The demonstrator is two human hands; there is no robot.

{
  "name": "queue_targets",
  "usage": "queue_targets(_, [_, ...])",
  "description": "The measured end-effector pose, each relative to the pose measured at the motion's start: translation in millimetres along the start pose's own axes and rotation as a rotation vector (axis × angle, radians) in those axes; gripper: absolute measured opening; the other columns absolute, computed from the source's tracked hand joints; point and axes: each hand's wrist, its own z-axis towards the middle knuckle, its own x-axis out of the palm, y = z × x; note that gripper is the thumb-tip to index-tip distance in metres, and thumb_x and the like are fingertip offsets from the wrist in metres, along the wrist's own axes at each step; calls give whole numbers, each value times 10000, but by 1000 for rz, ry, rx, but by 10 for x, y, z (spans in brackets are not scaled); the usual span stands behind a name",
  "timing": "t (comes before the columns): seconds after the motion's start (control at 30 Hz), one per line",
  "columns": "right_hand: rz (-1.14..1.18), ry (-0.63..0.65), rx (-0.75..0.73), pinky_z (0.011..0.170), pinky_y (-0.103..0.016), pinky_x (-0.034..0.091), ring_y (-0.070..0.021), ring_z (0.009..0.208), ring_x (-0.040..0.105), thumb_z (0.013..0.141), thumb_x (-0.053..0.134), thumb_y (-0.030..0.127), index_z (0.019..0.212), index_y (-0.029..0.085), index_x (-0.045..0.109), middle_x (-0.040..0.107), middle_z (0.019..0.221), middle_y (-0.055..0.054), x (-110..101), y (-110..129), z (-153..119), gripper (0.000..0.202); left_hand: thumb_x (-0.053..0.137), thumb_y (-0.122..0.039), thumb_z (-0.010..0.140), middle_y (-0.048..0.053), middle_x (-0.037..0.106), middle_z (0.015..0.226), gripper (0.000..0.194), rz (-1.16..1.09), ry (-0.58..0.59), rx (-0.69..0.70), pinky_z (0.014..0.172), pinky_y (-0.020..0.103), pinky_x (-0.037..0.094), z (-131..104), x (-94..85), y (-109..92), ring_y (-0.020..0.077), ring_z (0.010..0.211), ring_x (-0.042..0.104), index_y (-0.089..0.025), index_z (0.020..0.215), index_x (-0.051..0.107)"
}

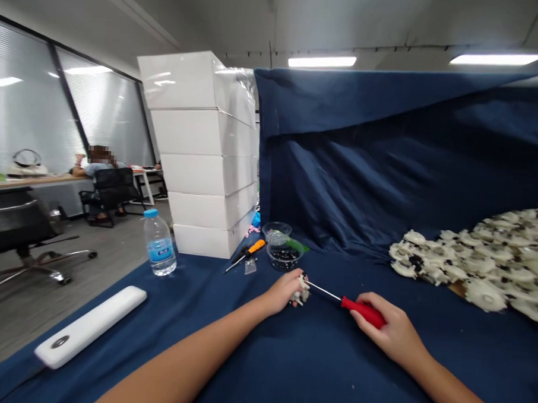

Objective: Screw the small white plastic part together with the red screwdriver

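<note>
My left hand [284,290] grips a small off-white plastic part [301,292] with dark bits on it, just above the blue cloth. Wrapped round the red handle of a screwdriver [366,312], my right hand [390,328] holds it pointing left. The metal shaft reaches to the upper edge of the plastic part; whether the tip sits in a screw is too small to tell. Behind my left hand stands a clear tub [284,258] of small dark pieces. Another clear tub [276,233] with shiny small pieces is just beyond it.
A heap of off-white plastic parts [489,258] lies at the right. An orange-handled screwdriver [249,251] and a small plastic bag [250,266] lie near stacked white boxes [199,174]. At the left are a water bottle [161,244] and a long white device [92,324]. A person sits far behind.
</note>
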Motion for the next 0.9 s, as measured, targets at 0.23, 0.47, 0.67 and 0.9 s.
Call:
queue_targets(0.23, [-20,21,37,751,-320,561,-220,800,733,982,661,424,1050,255,697,772,985,-39,-65,-1,15,186,567,-329,786,8,582,830,252,33,15,-6,497,191,464,-17,23,-99,131,654,579,-175,985,566])
queue_targets(0.47, [-18,55,62,767,-325,543,-224,805,715,981,650,414,1043,240,686,766,989,-51,-135,86,45,188,566,-331,802,13,596,859,253,69,8,-5,518,182,453,-29,59,-154,124,665,566,-176,1001,556])
queue_targets(0.67, [12,69,120,749,-319,516,-219,780,696,969,653,429,1016,235,681,754,954,-38,-158,136,64,201,535,-324,810,7,568,856,232,104,-13,-14,517,173,437,-49,105,-203,128,676,549,-183,994,539])
queue_targets(0.9, [107,107,225,735,-287,509,-190,762,683,988,666,428,992,250,671,723,902,-1,-168,156,62,179,534,-282,813,2,551,878,225,138,9,-8,596,208,469,-127,78,-228,140,715,534,-192,1020,524])
